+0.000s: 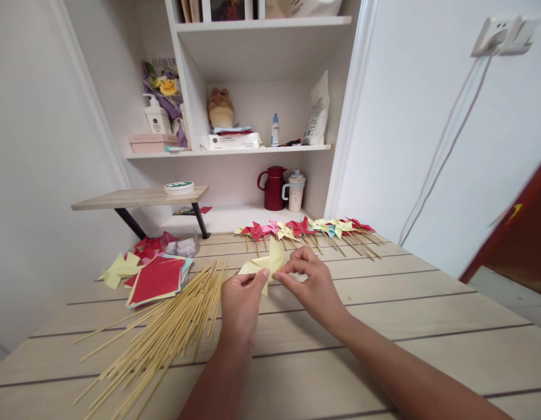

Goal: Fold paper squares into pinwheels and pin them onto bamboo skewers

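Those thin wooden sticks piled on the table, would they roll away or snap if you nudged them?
The sticks look thin and round, so a push would probably roll or scatter them across the smooth table. They lie loose in a fanned pile, likely very light. Being so slender, one might bend or snap under pressure.

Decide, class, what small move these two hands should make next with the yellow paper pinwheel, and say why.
Probably reach the left hand for one bamboo stick. Both hands pinch a folded yellow pinwheel that has no stick, while the finished pinwheels lined up behind all have one. The right hand could keep the folds pinched.
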The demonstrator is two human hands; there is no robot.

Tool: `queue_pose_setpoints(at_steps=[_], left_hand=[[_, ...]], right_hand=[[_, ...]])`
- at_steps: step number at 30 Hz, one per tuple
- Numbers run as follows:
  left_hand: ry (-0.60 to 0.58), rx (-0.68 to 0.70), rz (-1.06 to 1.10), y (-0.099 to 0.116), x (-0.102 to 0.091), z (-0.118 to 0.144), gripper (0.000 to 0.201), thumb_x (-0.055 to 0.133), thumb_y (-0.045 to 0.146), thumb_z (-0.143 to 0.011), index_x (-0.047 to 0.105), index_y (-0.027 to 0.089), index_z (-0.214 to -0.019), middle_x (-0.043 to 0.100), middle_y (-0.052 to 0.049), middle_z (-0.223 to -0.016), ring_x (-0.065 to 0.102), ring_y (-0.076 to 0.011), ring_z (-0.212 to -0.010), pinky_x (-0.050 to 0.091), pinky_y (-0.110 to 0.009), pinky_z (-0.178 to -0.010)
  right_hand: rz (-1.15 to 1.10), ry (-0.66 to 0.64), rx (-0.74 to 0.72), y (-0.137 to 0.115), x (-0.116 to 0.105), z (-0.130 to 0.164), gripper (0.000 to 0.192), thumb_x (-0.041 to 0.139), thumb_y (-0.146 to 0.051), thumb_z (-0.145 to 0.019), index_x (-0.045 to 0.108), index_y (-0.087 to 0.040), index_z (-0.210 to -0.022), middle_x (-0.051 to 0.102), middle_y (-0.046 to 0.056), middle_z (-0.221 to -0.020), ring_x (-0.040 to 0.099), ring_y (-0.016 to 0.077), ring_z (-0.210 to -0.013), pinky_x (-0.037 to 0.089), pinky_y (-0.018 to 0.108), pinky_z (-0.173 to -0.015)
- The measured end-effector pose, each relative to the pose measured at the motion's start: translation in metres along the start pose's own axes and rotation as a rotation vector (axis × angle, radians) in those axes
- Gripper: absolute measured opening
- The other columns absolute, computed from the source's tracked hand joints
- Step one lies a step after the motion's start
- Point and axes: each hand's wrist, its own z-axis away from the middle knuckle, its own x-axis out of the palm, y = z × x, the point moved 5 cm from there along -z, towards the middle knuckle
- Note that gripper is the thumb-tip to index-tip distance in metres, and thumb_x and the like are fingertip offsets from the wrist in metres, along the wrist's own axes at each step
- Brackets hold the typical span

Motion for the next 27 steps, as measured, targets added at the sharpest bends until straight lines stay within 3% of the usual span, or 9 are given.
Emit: queue_pose_setpoints(at_steps=[4, 7, 11, 15, 18, 22, 27], left_hand=[[0.003, -0.014, 0.032, -0.004, -0.003, -0.004, 0.034, 0.087, 0.037, -0.06, 0.08, 0.012, -0.081, 0.077, -0.01, -0.074, 0.071, -0.0229, -0.076, 0.052, -0.031, -0.073], [-0.015, -0.076, 0.087, -0.011, -0.005, -0.008, 0.038, 0.09, 0.039, -0.056, 0.079, 0.012, -0.08, 0.077, -0.011, -0.077, 0.071, -0.0225, -0.074, 0.053, -0.033, -0.075], [-0.034, -0.132, 0.113, -0.018, -0.005, -0.011, 0.038, 0.091, 0.038, -0.055, 0.079, 0.012, -0.081, 0.077, -0.012, -0.081, 0.071, -0.0217, -0.076, 0.053, -0.032, -0.075], [-0.041, -0.111, 0.09, -0.015, -0.003, -0.009, 0.04, 0.089, 0.04, -0.058, 0.079, 0.011, -0.083, 0.078, -0.013, -0.081, 0.071, -0.0232, -0.076, 0.053, -0.031, -0.071], [-0.026, -0.078, 0.034, -0.01, 0.0, -0.005, 0.036, 0.087, 0.039, -0.06, 0.079, 0.011, -0.081, 0.078, -0.012, -0.08, 0.071, -0.0225, -0.073, 0.053, -0.03, -0.069], [-0.038, -0.053, 0.0, -0.007, 0.003, -0.002, 0.036, 0.087, 0.039, -0.061, 0.08, 0.011, -0.081, 0.078, -0.013, -0.083, 0.071, -0.0223, -0.075, 0.053, -0.03, -0.07], [-0.052, -0.08, 0.017, -0.009, 0.004, -0.002, 0.039, 0.088, 0.04, -0.058, 0.08, 0.011, -0.083, 0.078, -0.012, -0.08, 0.071, -0.0224, -0.073, 0.053, -0.03, -0.069]], right_hand=[[0.001, 0.049, -0.008, 0.002, -0.006, -0.002, 0.013, 0.072, -0.037, -0.084, 0.073, -0.024, -0.084, 0.053, 0.004, -0.09, 0.055, 0.022, -0.088, 0.048, 0.038, -0.08], [-0.021, 0.064, 0.03, 0.007, -0.012, -0.005, 0.026, 0.063, -0.044, -0.09, 0.069, -0.028, -0.109, 0.057, 0.007, -0.107, 0.056, 0.0251, -0.103, 0.047, 0.043, -0.09], [-0.168, -0.029, 0.183, 0.02, -0.009, -0.007, 0.04, 0.055, -0.053, -0.093, 0.064, -0.032, -0.125, 0.059, 0.009, -0.13, 0.054, 0.028, -0.121, 0.046, 0.047, -0.099], [-0.331, -0.175, 0.373, 0.025, 0.003, -0.003, 0.058, 0.07, -0.055, -0.081, 0.06, -0.03, -0.132, 0.057, 0.01, -0.142, 0.052, 0.0311, -0.13, 0.048, 0.048, -0.1], [-0.342, -0.242, 0.403, 0.018, 0.007, -0.002, 0.057, 0.081, -0.048, -0.071, 0.067, -0.026, -0.122, 0.066, 0.01, -0.129, 0.06, 0.0314, -0.119, 0.048, 0.048, -0.098], [-0.342, -0.243, 0.353, 0.01, 0.007, -0.004, 0.019, 0.08, -0.037, -0.071, 0.075, -0.022, -0.081, 0.073, 0.008, -0.11, 0.066, 0.0282, -0.106, 0.046, 0.045, -0.099], [-0.376, -0.202, 0.385, 0.015, 0.007, -0.005, 0.019, 0.079, -0.034, -0.069, 0.068, -0.02, -0.064, 0.073, 0.007, -0.105, 0.066, 0.0262, -0.1, 0.046, 0.04, -0.091]])
